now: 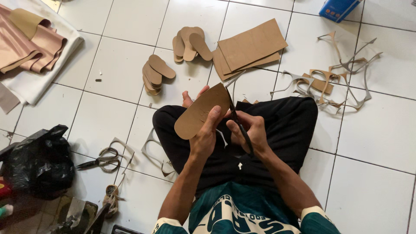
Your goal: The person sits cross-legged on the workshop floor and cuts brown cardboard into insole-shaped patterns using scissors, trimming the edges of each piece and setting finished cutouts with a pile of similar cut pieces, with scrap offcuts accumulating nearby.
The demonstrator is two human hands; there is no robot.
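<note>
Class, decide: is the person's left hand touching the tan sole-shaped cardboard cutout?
Touching. The head view shows the left hand gripping the tan sole-shaped cardboard cutout, thumb over its face.

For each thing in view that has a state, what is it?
Tan sole-shaped cardboard cutout: held up in left hand.
Black-handled scissors: gripped by right hand, blades at the cutout's edge.
Spare scissors: lying on the tiled floor, shut.
Black plastic bag: crumpled.
Cut soles: stacked.

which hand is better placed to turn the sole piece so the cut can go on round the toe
Left. The left hand already grips the brown sole cutout at its edge, while the right hand is occupied working the scissors along its rim.
</note>
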